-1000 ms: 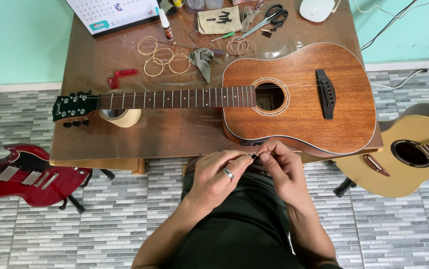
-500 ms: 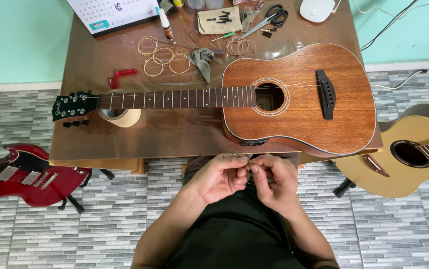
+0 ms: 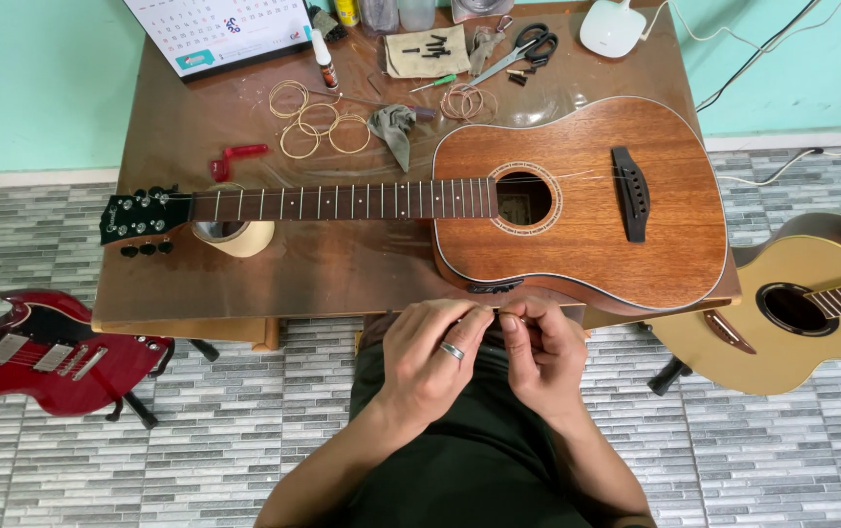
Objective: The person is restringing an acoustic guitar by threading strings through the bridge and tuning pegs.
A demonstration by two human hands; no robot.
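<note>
Both hands were pinched together just below the table edge, left hand (image 3: pixel 437 354) and right hand (image 3: pixel 540 350) closed on something thin I couldn't make out. The brown acoustic guitar (image 3: pixel 577 210) lay flat just above them. A white calendar (image 3: pixel 220 29) sat cut off at the table's (image 3: pixel 342 269) far corner.

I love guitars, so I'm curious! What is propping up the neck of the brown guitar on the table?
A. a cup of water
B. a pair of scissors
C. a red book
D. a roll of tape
D: a roll of tape sits on the table under the neck of the brown guitar, near its black headstock.
</note>
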